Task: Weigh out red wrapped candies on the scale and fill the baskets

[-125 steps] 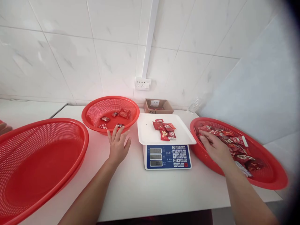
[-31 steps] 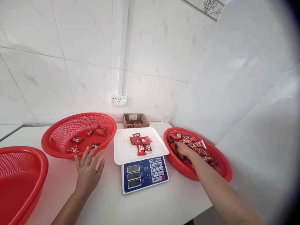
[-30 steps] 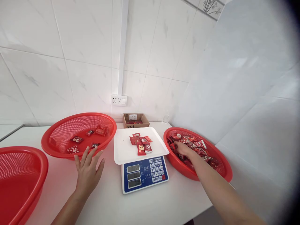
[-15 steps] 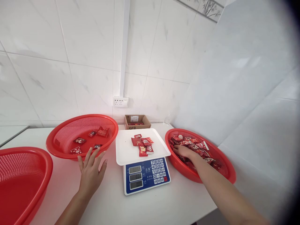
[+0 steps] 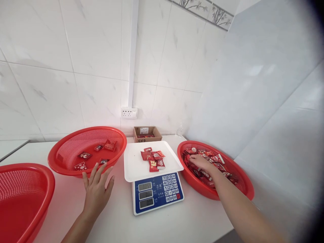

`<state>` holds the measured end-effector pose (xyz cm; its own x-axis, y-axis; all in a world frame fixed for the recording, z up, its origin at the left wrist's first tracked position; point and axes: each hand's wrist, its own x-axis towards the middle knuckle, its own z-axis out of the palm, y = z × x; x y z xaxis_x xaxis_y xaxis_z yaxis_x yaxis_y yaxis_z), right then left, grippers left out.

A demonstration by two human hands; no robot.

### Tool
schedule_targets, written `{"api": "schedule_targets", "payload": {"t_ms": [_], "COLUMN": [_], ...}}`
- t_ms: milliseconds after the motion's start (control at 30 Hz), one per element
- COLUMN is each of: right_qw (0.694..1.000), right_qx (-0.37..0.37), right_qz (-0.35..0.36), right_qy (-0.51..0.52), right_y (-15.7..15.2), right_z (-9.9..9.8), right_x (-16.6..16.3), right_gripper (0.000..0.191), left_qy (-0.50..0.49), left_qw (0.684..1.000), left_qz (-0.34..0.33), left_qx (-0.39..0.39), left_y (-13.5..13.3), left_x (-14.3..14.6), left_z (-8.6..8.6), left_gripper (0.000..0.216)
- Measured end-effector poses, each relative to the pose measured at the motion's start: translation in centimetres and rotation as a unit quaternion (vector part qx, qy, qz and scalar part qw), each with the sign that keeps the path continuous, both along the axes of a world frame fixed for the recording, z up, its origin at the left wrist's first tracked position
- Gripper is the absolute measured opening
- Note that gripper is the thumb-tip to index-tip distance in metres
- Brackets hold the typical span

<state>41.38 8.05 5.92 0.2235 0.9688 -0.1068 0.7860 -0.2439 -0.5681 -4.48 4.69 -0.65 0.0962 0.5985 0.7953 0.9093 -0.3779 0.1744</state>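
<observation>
My left hand (image 5: pixel 97 192) hovers with spread fingers near the front rim of a red basket (image 5: pixel 54 157) that holds a few small red packets (image 5: pixel 84 155). It holds nothing. In the right-hand red basket (image 5: pixel 245 172), heaped with red snack packets (image 5: pixel 205 155), my right hand (image 5: pixel 202 163) has its fingers closed at a red packet (image 5: pixel 187 159); the fingertips are partly hidden. Between the hands stands a digital scale (image 5: pixel 158 194). Several red packets (image 5: pixel 153 156) lie bunched together on its white tray (image 5: pixel 134 168).
Another red basket (image 5: pixel 48 189) stands at the left front. A small cardboard box (image 5: pixel 147 134) with red packets sits behind the scale, by the tiled wall (image 5: pixel 98 98). A clear plastic object (image 5: pixel 179 130) stands in the back corner. A socket plate (image 5: pixel 129 113) is on the wall.
My right hand has lifted slightly among the packets, and a red packet now shows at its fingertips. My left hand stays nearly still. The view has tilted up a little.
</observation>
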Motion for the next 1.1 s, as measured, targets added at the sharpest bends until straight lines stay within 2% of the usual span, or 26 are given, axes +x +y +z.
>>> {"api": "schedule_targets", "payload": {"t_ms": [167, 300, 367, 433, 533, 633, 767, 900, 1100], "right_qw": [0.994, 0.954, 0.942, 0.946, 0.982, 0.993, 0.993, 0.992, 0.995], "right_qx": [0.020, 0.037, 0.066, 0.077, -0.002, -0.070, -0.083, -0.092, -0.027], "right_qz": [-0.039, -0.106, -0.126, -0.127, -0.057, 0.013, 0.038, 0.051, 0.020], "right_qy": [0.096, 0.279, 0.303, 0.288, 0.180, 0.092, 0.076, 0.071, 0.093], "right_y": [-0.6, -0.5, -0.5, -0.6, -0.7, -0.5, 0.1, 0.0, 0.0], "right_z": [0.8, 1.0, 1.0, 0.9, 0.2, -1.0, -2.0, -2.0, -1.4], "right_x": [-0.4, 0.0, 0.7, 1.4, 1.9, 1.6, 0.8, 0.8, 1.9], "right_gripper": [0.011, 0.014, 0.018, 0.020, 0.021, 0.017, 0.019, 0.018, 0.025], "left_qy": [-0.001, 0.006, 0.011, 0.013, 0.015, 0.017, 0.018, 0.015, 0.012], "left_qw": [1.000, 1.000, 1.000, 1.000, 1.000, 1.000, 1.000, 1.000, 1.000], "left_qz": [0.007, 0.009, 0.010, 0.011, 0.013, 0.012, 0.011, 0.010, 0.008], "left_qx": [-0.005, 0.003, 0.007, 0.012, 0.015, 0.013, 0.010, 0.011, 0.010], "left_y": [0.0, 0.0, 0.0, 0.0, 0.0, 0.0, 0.0, 0.1, 0.2], "left_x": [0.1, 0.1, 0.1, 0.1, 0.2, 0.3, 0.2, 0.1, 0.2], "left_z": [0.0, 0.0, 0.0, 0.1, 0.2, 0.2, 0.1, -0.1, -0.1], "left_gripper": [0.029, 0.029, 0.029, 0.029, 0.028, 0.029, 0.030, 0.029, 0.029]}}
